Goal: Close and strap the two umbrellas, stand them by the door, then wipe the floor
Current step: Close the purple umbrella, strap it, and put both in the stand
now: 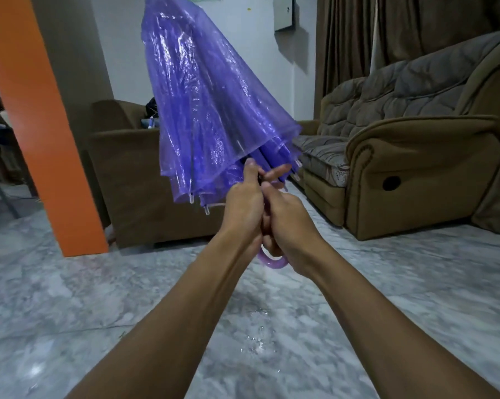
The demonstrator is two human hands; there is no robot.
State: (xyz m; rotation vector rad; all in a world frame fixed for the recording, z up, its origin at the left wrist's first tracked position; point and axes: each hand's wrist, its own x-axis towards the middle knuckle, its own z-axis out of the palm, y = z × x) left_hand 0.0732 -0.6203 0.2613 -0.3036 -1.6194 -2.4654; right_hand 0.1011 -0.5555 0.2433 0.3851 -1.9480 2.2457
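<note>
A translucent purple umbrella [205, 110] points up and away from me, its canopy collapsed but loose and not strapped. Both hands grip it near the bottom of the shaft. My left hand [244, 205] wraps the shaft just under the rib tips, thumb up. My right hand [286, 223] holds the curved lilac handle [272, 262], its forefinger stretched toward the ribs. Water drops [257, 338] lie on the grey marble floor [70, 312] below my hands. A second umbrella is not in view.
An orange pillar [38, 125] stands at the left. A brown armchair [128, 168] sits behind the umbrella and a brown sofa [416, 156] is at the right. Brown curtains [358, 38] hang behind the sofa. A dark table shows at the far left edge.
</note>
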